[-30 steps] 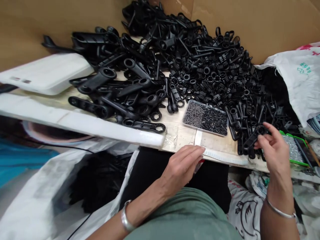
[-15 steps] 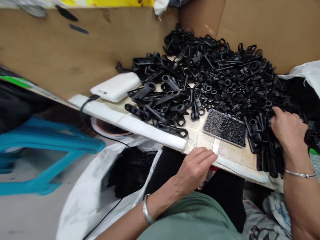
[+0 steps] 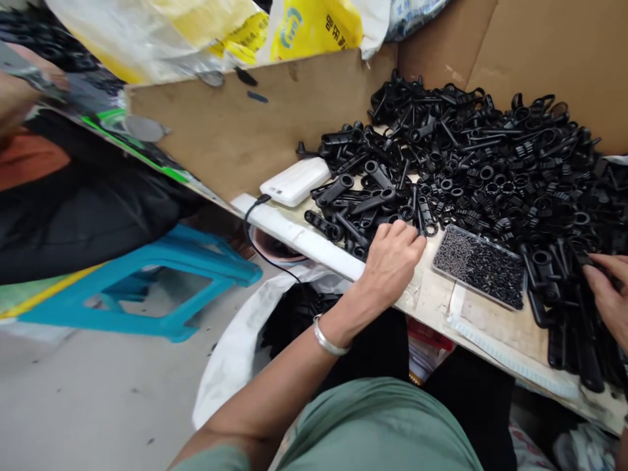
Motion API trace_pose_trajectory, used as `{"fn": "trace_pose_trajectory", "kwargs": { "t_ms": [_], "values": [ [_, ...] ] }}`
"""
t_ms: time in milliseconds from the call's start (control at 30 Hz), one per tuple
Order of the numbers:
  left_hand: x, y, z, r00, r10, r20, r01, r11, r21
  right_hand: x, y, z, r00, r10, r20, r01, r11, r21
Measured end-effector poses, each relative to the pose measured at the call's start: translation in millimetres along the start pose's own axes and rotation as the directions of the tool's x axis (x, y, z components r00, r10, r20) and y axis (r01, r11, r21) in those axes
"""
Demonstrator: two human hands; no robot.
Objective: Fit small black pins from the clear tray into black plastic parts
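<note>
A big heap of black plastic parts [image 3: 490, 163] covers the work board [image 3: 432, 297]. My left hand [image 3: 392, 261] lies on the near edge of the heap, fingers curled over long black handle pieces [image 3: 343, 216]; what it grips is hidden. At the frame's right edge my right hand [image 3: 608, 294] has its fingers curled among the black parts, mostly cut off. Between the hands sits a clear tray of small dark screws [image 3: 481, 265].
A white power bank [image 3: 294, 181] with a black cable lies at the board's left end. Cardboard walls [image 3: 255, 131] stand behind the heap. Below the board hangs a white sack [image 3: 245, 340] holding black parts. A blue stool [image 3: 161, 275] stands on the floor at left.
My left hand moved from the board's front edge up onto the handle pieces. My right hand shifted right toward the frame edge. The view swung left and up.
</note>
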State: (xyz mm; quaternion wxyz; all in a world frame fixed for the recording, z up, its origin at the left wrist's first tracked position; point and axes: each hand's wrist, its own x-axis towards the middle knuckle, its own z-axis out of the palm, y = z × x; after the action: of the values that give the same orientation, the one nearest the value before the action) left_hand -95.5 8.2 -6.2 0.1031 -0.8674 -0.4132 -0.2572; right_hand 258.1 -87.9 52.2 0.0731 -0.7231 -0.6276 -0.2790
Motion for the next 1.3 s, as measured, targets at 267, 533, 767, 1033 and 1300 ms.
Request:
{"fn": "trace_pose_trajectory", "kwargs": {
  "t_ms": [267,533,767,1033,1300],
  "values": [
    [53.9,-1.4,3.1,0.974,0.151,0.170,-0.163,0.985,0.057,-26.4,-19.8,-10.4,0.980,-0.067,-0.187,0.099,0.981,0.164],
    [90.0,-22.4,36.0,0.902,0.319,0.290,-0.363,0.925,0.111,-53.6,-20.0,-16.7,0.973,-0.011,-0.230,0.069,0.966,0.248],
    [102.4,-37.3,41.1,0.871,0.380,0.312,-0.422,0.903,0.079,-62.9,-29.6,-26.2,0.969,-0.008,-0.245,0.074,0.963,0.261],
    [76.5,-13.7,-16.9,0.960,0.262,0.102,-0.243,0.955,-0.171,-63.2,-47.2,-27.0,0.998,0.022,-0.064,0.010,0.889,0.457],
    [19.0,56.2,-18.2,0.704,0.402,0.585,-0.090,0.868,-0.489,-41.0,-80.8,-3.5,0.965,-0.162,0.208,0.061,0.905,0.421]
  ]
}}
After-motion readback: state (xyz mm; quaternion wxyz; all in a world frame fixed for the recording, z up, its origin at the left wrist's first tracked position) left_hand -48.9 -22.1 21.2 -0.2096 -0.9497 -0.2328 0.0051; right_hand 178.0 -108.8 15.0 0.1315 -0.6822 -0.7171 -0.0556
